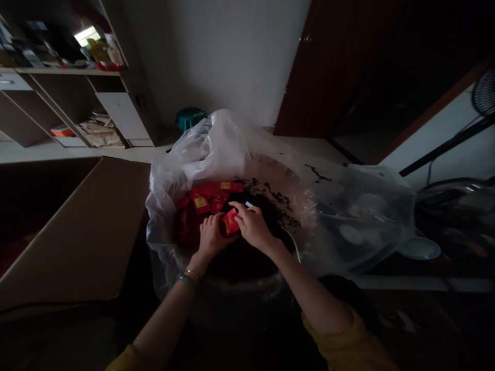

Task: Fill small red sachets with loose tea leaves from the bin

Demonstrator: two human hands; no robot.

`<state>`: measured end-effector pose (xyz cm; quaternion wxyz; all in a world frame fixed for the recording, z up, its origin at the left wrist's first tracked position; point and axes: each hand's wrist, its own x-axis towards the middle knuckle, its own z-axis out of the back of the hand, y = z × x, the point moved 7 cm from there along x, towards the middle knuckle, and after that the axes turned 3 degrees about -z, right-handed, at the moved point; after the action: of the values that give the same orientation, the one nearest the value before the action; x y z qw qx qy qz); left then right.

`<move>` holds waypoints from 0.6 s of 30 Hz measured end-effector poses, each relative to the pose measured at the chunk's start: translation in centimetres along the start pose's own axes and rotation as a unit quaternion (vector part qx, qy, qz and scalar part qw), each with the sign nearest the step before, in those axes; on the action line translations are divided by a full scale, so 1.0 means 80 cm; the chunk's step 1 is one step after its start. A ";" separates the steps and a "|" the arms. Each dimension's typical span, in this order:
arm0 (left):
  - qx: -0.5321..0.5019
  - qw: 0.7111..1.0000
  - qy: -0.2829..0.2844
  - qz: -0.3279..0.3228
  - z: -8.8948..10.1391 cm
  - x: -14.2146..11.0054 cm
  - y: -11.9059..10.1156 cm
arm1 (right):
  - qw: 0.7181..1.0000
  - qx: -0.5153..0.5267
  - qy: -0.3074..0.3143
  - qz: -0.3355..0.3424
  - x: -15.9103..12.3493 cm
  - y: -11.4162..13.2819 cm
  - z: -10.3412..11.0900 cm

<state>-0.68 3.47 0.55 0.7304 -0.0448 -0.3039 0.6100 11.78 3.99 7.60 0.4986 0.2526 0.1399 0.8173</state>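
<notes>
A small red packet (231, 221) with yellow print is between my two hands. My left hand (212, 237) grips it from its left and lower side. My right hand (254, 225) has its thumb and fingers at the packet's upper right edge. Below them lies a mass of dark, dry, leaf-like pieces (240, 260) in a wide round container lined with clear plastic (224, 139). More red packets (204, 198) with yellow labels are heaped to the left of my hands. A small white object (249, 204) shows just beyond my right fingers; its kind is unclear.
An open cardboard box (81, 232) stands close on the left. The plastic sheet (348, 206) spreads right, with a thin white strip (293, 245) inside the container. Behind are a green bin-like object (190, 118), a shelf unit (127, 113) and a brown door (328, 67).
</notes>
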 end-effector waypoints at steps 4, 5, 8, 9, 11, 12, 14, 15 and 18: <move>-0.048 0.997 -0.022 -0.056 -0.002 -0.002 -0.006 | 0.999 -0.041 0.031 0.013 -0.008 0.012 -0.020; -0.062 0.996 -0.026 -0.064 -0.002 -0.003 -0.006 | 0.998 -0.039 0.035 0.018 -0.010 0.017 -0.024; -0.104 0.991 -0.050 -0.073 0.001 -0.003 -0.001 | 0.998 0.030 0.020 0.043 -0.008 0.023 -0.021; -0.113 0.989 -0.060 -0.074 0.003 -0.003 0.000 | 0.997 0.070 0.000 0.040 -0.005 0.016 -0.013; -0.122 0.986 -0.081 -0.076 0.008 -0.003 0.000 | 0.989 0.138 -0.051 -0.004 0.006 -0.023 0.012; -0.123 0.985 -0.091 -0.074 0.011 -0.003 0.000 | 0.984 0.146 -0.079 -0.060 0.011 -0.056 0.026; -0.120 0.985 -0.103 -0.063 0.014 -0.004 0.001 | 0.977 0.086 -0.064 -0.186 0.016 -0.130 0.042; -0.119 0.986 -0.106 -0.056 0.015 -0.004 0.002 | 0.963 0.034 -0.023 -0.265 0.013 -0.171 0.044; -0.115 0.986 -0.106 -0.053 0.014 -0.005 0.003 | 0.908 -0.027 0.110 -0.402 -0.006 -0.262 0.031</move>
<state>-1.48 2.85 1.24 0.7155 -0.0470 -0.4500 0.5323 28.92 13.21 -0.49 0.7731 0.0694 0.2614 0.5738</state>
